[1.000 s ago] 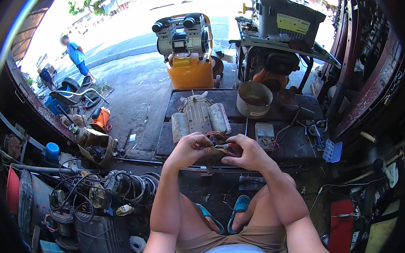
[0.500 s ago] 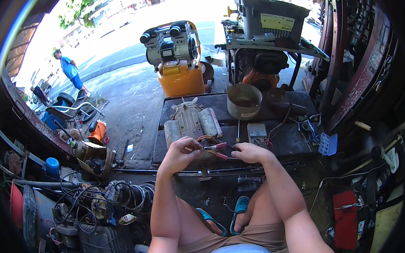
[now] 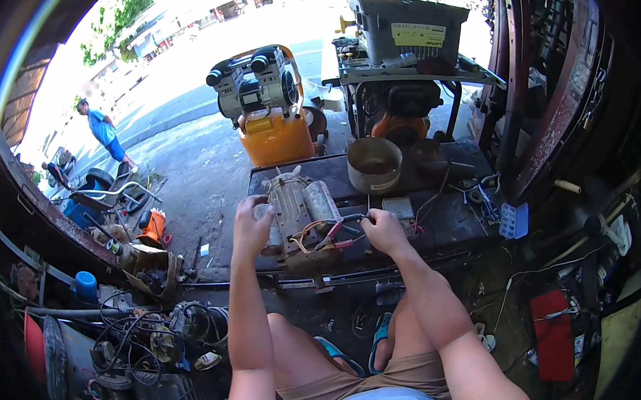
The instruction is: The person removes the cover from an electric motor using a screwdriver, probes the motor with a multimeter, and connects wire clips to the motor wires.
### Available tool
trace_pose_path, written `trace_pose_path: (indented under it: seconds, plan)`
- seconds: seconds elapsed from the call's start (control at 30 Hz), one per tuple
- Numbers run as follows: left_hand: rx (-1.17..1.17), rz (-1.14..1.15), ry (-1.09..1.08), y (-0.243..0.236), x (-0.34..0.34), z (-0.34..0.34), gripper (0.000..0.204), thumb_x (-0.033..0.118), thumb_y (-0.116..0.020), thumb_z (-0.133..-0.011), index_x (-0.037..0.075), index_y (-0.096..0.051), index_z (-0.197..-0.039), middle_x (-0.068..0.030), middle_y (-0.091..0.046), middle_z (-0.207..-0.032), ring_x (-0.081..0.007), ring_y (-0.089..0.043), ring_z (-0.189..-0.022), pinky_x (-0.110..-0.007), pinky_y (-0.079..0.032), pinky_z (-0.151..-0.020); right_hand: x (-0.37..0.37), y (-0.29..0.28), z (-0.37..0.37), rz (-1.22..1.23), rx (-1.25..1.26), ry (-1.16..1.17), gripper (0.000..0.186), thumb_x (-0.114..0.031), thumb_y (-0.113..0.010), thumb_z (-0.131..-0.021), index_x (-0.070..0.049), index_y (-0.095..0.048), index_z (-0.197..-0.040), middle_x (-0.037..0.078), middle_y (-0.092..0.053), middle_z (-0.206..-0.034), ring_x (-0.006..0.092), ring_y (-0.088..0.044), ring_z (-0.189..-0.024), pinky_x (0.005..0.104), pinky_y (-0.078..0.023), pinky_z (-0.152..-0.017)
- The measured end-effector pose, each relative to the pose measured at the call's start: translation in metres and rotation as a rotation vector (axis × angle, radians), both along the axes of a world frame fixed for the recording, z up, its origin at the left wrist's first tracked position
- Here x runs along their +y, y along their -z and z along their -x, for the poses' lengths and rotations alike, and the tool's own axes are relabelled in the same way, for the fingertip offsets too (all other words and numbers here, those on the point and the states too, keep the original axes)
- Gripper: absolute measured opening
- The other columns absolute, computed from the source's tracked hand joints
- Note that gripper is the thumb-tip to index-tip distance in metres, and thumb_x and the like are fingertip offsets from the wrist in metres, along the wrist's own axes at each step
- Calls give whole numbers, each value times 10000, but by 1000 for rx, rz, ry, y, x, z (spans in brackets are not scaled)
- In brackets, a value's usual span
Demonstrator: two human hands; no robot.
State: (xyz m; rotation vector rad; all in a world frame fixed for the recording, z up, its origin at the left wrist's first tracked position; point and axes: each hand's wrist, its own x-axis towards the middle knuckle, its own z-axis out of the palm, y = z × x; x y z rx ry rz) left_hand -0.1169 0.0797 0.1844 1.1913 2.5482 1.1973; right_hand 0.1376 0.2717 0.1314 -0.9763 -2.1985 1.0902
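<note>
An electric motor (image 3: 289, 203) with a ribbed grey body lies on the dark bench, a grey cylinder (image 3: 322, 200) along its right side. My left hand (image 3: 250, 228) is wrapped round another grey cylinder (image 3: 264, 212) on the motor's left side. Thin wires (image 3: 306, 234) come loose from the motor's near end. Among them sit red-handled alligator clips (image 3: 334, 230), partly overlapping the wires. To the right, my right hand (image 3: 386, 232) pinches a black lead (image 3: 355, 216) running toward the clips. Just beyond that hand lies a small box-shaped meter (image 3: 397, 205), partly hidden.
A metal pot (image 3: 374, 177) stands on the bench (image 3: 472, 158). Beyond are an orange air compressor (image 3: 274, 137) and a table bearing a grey toolbox (image 3: 413, 36). Tangled cables and motor parts (image 3: 140, 321) fill the left floor. A person (image 3: 105, 130) is outside at far left.
My left hand has left the clips and moved left onto the motor's cylinder. My right hand has shifted slightly left and keeps the black lead. The view has shifted slightly.
</note>
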Motion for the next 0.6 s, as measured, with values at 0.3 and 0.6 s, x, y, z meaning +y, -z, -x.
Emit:
trace_pose_path:
  seconds: [0.3, 0.6]
  plan:
    - [57, 293, -320, 57, 31, 10, 685, 587, -473, -1002, 103, -441, -1486, -232, -424, -1514, -423, -483, -1352, -491, -419, -1095, 7, 41, 54, 121, 379, -10, 85, -60, -596, -935, -13, -655, -975, 123, -664, -812, 229, -658, -781, 348, -500, -710]
    - [40, 220, -267, 53, 33, 10, 614, 544, -511, -1013, 80, -506, -1415, -193, -479, -1450, -430, -530, -1289, -487, -454, -1041, 29, 55, 90, 853, 710, -380, 459, -11, -639, -957, -62, -544, -1403, 28, -643, -1075, 80, -624, -957, 247, -517, -872]
